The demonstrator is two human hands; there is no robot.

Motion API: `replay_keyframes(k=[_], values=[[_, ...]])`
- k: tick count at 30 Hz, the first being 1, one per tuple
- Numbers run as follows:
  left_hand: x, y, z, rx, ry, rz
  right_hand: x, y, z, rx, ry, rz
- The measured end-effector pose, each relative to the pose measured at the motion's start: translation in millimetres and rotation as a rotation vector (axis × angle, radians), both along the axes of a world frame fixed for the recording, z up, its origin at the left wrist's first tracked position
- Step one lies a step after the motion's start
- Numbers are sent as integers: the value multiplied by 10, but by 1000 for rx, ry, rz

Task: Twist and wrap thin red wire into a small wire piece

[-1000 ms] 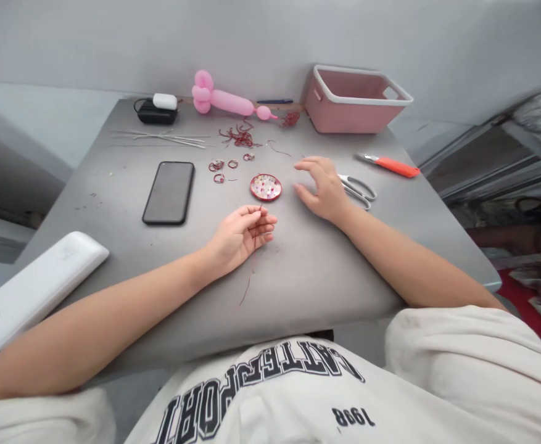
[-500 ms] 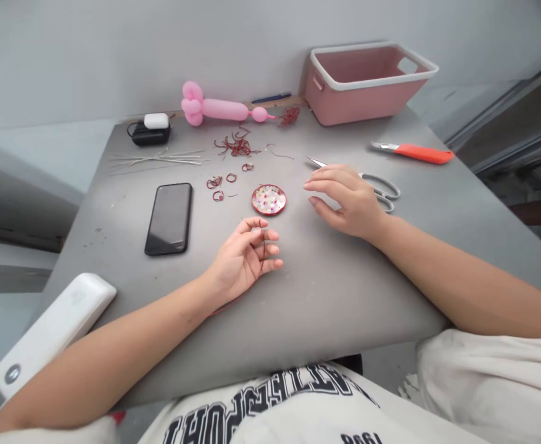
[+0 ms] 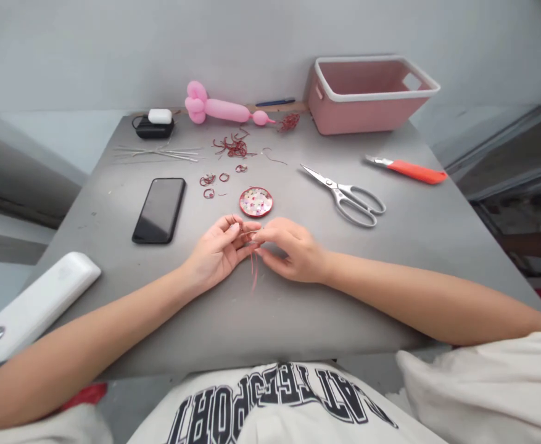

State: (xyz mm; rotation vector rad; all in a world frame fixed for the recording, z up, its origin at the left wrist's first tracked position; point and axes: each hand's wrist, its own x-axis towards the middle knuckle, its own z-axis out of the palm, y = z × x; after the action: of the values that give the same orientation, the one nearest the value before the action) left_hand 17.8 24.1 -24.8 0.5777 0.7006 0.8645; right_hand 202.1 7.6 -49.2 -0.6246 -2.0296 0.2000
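Observation:
Near the middle of the grey table, my left hand point(image 3: 219, 251) pinches a thin red cord point(image 3: 252, 264) between thumb and index finger, palm turned up. My right hand point(image 3: 293, 250) meets it from the right, its thumb and fingertips closed on the same cord. Loose ends of the cord hang below the fingertips. Just beyond both hands lies a small round red-rimmed dish point(image 3: 256, 202) with colourful beads. To its left are several small red cord rings point(image 3: 208, 180), and behind them a tangle of red cord pieces point(image 3: 233, 147).
Silver scissors point(image 3: 344, 192) and an orange-handled cutter point(image 3: 413, 170) lie right. A black phone point(image 3: 159, 211) and a white device point(image 3: 41, 302) are left. Behind are thin metal sticks point(image 3: 159, 153), a black case point(image 3: 153, 128), a pink balloon point(image 3: 226, 110), a blue pen point(image 3: 276, 102) and a pink basket point(image 3: 358, 114).
My right hand has moved left from above the scissors to my left hand and closed on the cord. The scissors now show fully. The view has shifted slightly.

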Motion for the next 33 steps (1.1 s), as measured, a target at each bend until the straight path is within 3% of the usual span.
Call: replay_keyframes(k=[6, 12, 17, 25, 33], values=[[41, -72, -7, 18, 31, 97, 41, 33, 19, -52, 16, 92], [-109, -64, 44, 47, 130, 10, 4, 17, 34, -102, 35, 119], [-211, -63, 74, 65, 210, 2, -41, -13, 19, -153, 3, 100], [-227, -21, 92, 111, 262, 93, -28, 19, 77, -322, -41, 49], [-193, -33, 99, 178, 270, 107, -41, -5, 75, -351, -99, -20]])
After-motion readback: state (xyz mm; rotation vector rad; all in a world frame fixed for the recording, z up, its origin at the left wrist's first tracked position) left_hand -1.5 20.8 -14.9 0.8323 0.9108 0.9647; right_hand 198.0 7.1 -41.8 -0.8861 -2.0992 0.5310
